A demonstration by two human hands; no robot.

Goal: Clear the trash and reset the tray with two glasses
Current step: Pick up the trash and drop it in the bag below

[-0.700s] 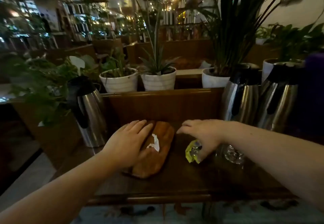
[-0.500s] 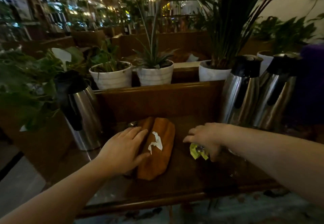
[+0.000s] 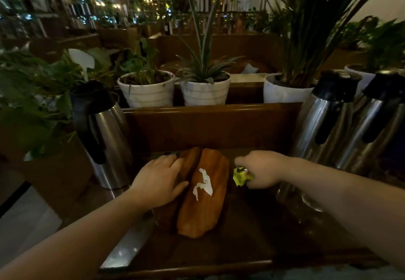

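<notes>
An oblong brown wooden tray (image 3: 206,211) lies lengthwise on the dark wooden counter (image 3: 241,244). A scrap of white paper (image 3: 202,183) lies on the tray's upper half. My left hand (image 3: 158,180) rests flat on the tray's left edge, fingers spread. My right hand (image 3: 260,169) hovers just right of the tray, fingers closed around a crumpled yellow-green wrapper (image 3: 240,176). A clear glass (image 3: 306,200) stands dimly under my right forearm, mostly hidden.
One steel thermos jug (image 3: 105,139) stands at the left of the counter, two more steel jugs (image 3: 328,121) at the right. A wooden back panel (image 3: 210,126) rises behind the tray, with white plant pots (image 3: 203,92) on a ledge above.
My right hand has closed tighter on the wrapper and lifted it slightly. My left hand has slid to the tray's left edge. The view has tilted down a little.
</notes>
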